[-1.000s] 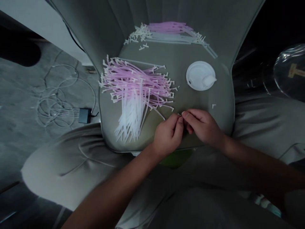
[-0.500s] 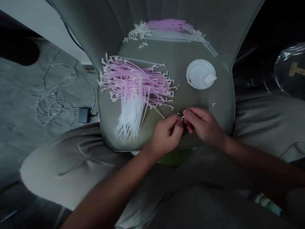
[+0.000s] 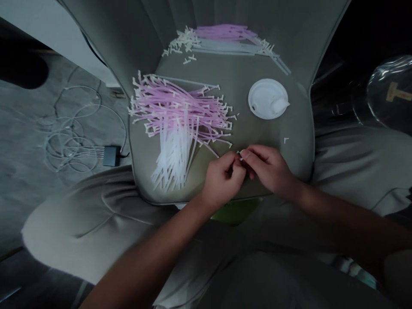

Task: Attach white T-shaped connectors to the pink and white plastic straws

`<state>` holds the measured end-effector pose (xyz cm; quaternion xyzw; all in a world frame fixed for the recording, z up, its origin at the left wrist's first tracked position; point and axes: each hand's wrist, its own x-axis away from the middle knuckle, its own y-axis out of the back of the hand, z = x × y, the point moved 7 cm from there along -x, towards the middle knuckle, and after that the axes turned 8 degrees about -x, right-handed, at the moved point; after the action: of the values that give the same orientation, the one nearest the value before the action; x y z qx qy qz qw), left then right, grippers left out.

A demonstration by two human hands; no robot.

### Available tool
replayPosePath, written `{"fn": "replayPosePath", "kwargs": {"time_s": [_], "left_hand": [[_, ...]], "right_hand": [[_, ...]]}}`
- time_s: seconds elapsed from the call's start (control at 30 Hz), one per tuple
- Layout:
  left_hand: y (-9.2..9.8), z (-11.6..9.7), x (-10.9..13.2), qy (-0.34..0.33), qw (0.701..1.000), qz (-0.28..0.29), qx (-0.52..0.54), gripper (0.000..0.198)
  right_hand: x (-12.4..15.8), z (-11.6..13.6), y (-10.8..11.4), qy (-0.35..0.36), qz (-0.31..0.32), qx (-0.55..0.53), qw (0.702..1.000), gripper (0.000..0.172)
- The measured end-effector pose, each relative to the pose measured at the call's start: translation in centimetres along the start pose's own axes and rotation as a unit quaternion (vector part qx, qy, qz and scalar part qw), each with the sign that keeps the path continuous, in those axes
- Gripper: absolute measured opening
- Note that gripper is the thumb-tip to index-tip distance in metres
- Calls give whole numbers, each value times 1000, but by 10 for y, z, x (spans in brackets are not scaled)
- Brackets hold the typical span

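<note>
Over the front of the seat, my left hand [image 3: 223, 176] is closed, thumb against bent forefinger. What it pinches is mostly hidden. My right hand [image 3: 268, 167] meets it fingertip to fingertip, closed on a small white piece [image 3: 241, 159] that barely shows between the hands. Left of them lies a heap of pink tubes [image 3: 183, 105] with small white elbow-shaped ends. A bundle of whitish tubes [image 3: 175, 159] lies across its front. One thin tube [image 3: 210, 150] runs from the heap towards my left hand; whether I hold it cannot be seen. A loose white elbow fitting [image 3: 286, 140] lies to the right.
A round white lid-like dish [image 3: 265, 109] with a pointed white nozzle-like piece sits at the right. Along the seat back lie more pink tubes [image 3: 222, 31], whitish tubes and white T-shaped fittings [image 3: 186, 40]. A black box with coiled cables [image 3: 111, 155] rests on the floor at left.
My hands have drawn closer together, and the white piece between them shows less. The whole view has shifted slightly; the heap and dish lie as before.
</note>
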<state>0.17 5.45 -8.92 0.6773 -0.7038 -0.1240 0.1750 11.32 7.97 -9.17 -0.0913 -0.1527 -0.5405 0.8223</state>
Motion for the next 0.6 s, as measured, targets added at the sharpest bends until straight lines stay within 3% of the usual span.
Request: {"fn": "replayPosePath", "kwargs": {"time_s": [0.33,0.6], "left_hand": [[0,1,0,7,1000,1,13,25],[0,-4,0,-11,999,8,40,24]], "right_hand": [[-1,4,2,28,-4,0,1000,44],[-2,3,4,18,-15,-60,998,42]]}}
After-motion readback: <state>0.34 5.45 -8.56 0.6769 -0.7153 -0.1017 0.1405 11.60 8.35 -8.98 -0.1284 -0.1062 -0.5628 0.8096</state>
